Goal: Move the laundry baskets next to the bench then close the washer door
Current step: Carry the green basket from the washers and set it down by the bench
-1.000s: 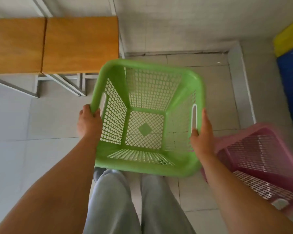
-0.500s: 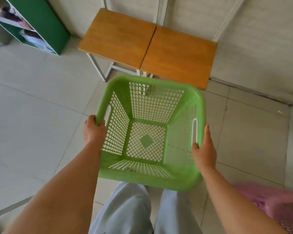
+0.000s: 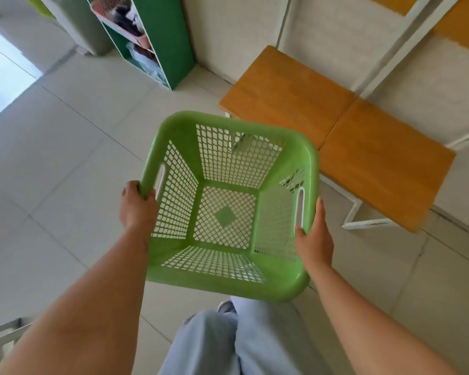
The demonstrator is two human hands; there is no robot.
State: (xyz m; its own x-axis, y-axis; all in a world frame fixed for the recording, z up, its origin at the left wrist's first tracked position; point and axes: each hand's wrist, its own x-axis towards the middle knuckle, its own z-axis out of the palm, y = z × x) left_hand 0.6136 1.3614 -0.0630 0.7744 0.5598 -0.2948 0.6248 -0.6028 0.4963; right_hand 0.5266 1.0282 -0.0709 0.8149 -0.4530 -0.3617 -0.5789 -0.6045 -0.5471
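Laundry room: we carry empty green basket in air, near wooden bench, far rim over its near corner. Risk: rim could knock bench edge, or basket land short of it. Left hand wraps left rim; right hand clasps right rim by handle slot; basket sits between them.

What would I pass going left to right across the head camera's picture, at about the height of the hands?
Bare tiled floor → left hand gripping the rim → green laundry basket, empty → right hand on the opposite rim → wooden bench on its white frame.
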